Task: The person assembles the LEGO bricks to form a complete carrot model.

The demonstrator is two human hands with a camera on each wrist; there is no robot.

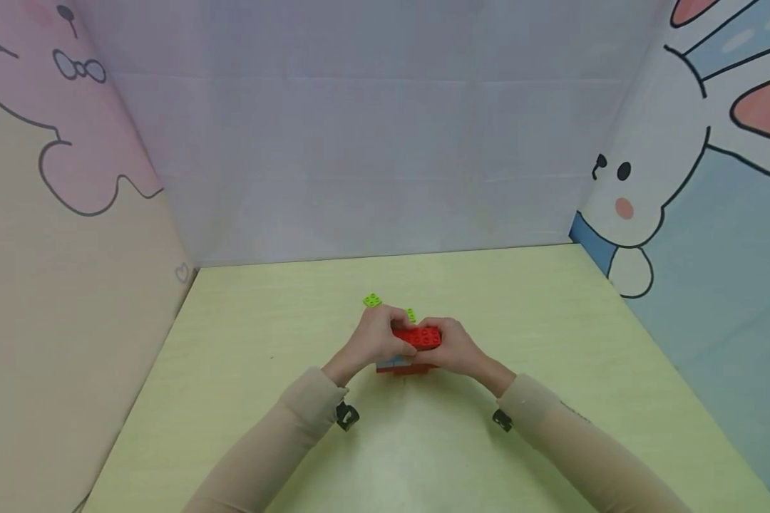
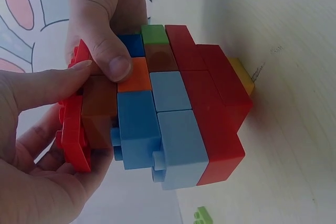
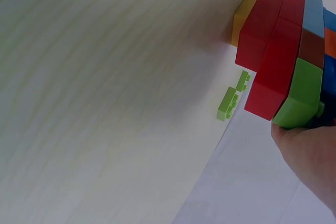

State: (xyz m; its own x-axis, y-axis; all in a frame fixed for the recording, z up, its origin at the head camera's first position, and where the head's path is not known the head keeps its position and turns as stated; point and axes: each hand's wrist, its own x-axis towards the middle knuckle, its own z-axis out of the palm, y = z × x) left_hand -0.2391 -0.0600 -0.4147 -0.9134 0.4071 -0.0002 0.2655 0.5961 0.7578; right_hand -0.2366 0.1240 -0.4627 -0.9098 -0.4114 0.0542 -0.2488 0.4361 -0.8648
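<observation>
A stack of toy building bricks (image 2: pixel 181 135) stands on the table between both hands. Its layers run from a yellow brick (image 2: pixel 243 75) at the bottom through dark red, light blue, brown, green, blue and orange ones. Red studded bricks (image 1: pixel 426 338) top it. The left hand (image 1: pixel 380 335) grips the top red brick (image 2: pixel 76 135), with its thumb along the near side. From the other side the right hand (image 1: pixel 457 348) holds the stack's upper part, its thumb pressed against the orange brick (image 2: pixel 137 77). Most of its fingers are hidden behind the bricks.
Two loose bright green bricks lie beyond the hands: one green brick (image 1: pixel 372 300) to the left, another green brick (image 1: pixel 411 315) just behind the stack. The pale table (image 1: pixel 282 306) meets a light back curtain (image 1: pixel 385 164), with cartoon-printed walls at both sides.
</observation>
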